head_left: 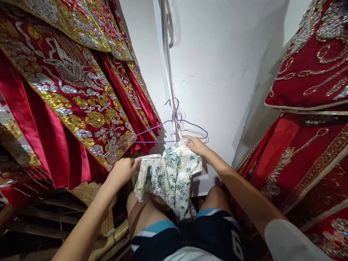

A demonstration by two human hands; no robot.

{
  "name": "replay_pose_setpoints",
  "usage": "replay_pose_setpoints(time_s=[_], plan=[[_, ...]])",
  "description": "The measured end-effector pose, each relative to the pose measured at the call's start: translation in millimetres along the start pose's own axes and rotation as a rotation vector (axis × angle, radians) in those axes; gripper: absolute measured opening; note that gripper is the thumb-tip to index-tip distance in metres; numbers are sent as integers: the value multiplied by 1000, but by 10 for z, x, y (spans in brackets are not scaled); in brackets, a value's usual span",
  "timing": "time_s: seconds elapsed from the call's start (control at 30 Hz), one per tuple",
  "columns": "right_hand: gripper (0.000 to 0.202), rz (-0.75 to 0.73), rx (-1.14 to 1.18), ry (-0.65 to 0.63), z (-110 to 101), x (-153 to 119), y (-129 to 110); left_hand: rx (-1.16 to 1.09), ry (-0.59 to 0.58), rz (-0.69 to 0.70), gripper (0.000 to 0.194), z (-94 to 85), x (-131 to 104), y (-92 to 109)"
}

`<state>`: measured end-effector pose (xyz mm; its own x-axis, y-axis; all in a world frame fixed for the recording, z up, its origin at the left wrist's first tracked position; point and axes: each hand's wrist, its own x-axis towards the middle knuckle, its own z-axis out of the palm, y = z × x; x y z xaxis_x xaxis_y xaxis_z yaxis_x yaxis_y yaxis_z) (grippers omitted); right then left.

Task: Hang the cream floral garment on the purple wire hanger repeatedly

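Note:
A white garment with a blue-green floral print (174, 174) is stretched between my hands above my lap, its lower part hanging in folds. My left hand (123, 170) is closed on its left upper edge, with thumb and fingers pinching the cloth. My right hand (197, 146) grips the upper edge at the other side, just below a purple clothes hanger (152, 141). The hanger bears no clothing; its hook is beside a narrow metal upright (167, 65). Folds hide the garment's exact cut.
Red costumes with gold and silver embroidery (95, 117) hang at the left, close to my left arm. More red beaded garments (307, 78) hang along the right. A white wall (217, 47) stands ahead. Bamboo or wooden poles (116, 230) lie at the lower left.

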<state>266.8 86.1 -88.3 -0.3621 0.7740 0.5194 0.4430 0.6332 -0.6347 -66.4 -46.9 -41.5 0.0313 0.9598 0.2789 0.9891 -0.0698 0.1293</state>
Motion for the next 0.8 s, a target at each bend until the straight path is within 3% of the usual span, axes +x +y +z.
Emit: replay_pose_setpoints(time_s=[0.1, 0.33, 0.5, 0.57, 0.67, 0.8], plan=[[26, 27, -56, -32, 11, -47, -34, 48, 20, -94, 48, -8, 70, 21], [36, 94, -173, 153, -327, -462, -230, -36, 214, -48, 44, -38, 59, 230], [32, 139, -153, 190, -425, -597, -279, -51, 115, -33, 39, -65, 6, 345], [33, 148, -102, 200, -407, -628, -292, -139, 77, -54, 44, -55, -45, 333], [34, 155, -33, 226, -345, -669, -333, -290, 178, -127, 54, 32, -99, 259], [36, 173, 29, 273, -258, -699, -389, -635, 294, -195, 40, 257, -45, 158]])
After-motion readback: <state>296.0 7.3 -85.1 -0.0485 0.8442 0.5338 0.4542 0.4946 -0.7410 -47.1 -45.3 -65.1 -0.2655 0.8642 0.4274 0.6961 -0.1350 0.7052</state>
